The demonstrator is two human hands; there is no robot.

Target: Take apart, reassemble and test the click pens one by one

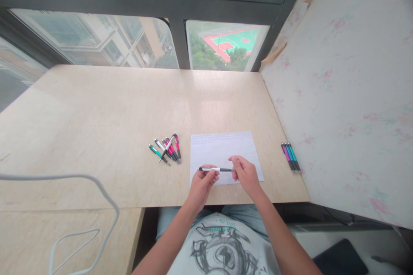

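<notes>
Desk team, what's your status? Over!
Left hand holds white pen; right hand at its tip. Pen above paper. Pen pile left, out of the way.

- A slim pen, white at the barrel with a long black grip section, spans the gap between a person's two hands.
- It lies nearly level, held above a sheet of paper, its dark clip end pointing left.
- The left hand pinches the white barrel; the right hand's fingers meet the opposite end, partly hiding the tip.
</notes>
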